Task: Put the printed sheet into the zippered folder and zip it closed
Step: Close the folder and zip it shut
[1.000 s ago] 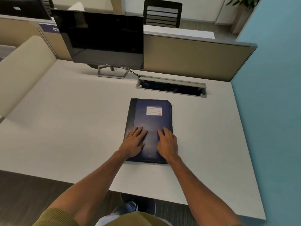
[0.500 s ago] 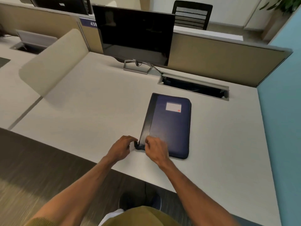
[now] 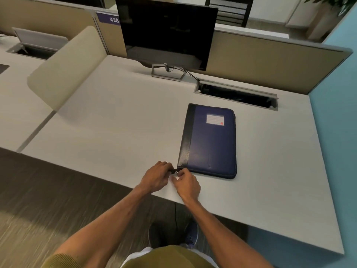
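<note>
A dark blue zippered folder (image 3: 211,141) with a black spine and a white label lies closed and flat on the pale desk (image 3: 116,128). Both hands meet at its near left corner. My left hand (image 3: 155,176) has curled fingers on the small dark zipper tab (image 3: 175,170) sticking out from that corner. My right hand (image 3: 186,182) pinches at the same tab from the right side. The printed sheet is not visible anywhere.
A black monitor (image 3: 166,31) on a metal stand sits at the back of the desk. An open cable tray (image 3: 236,94) lies behind the folder. A beige divider panel (image 3: 65,66) stands at left, a teal wall (image 3: 336,113) at right.
Both hands slid off the folder's cover, where they lay flat, to its near left corner and now pinch the zipper tab. The view has shifted left.
</note>
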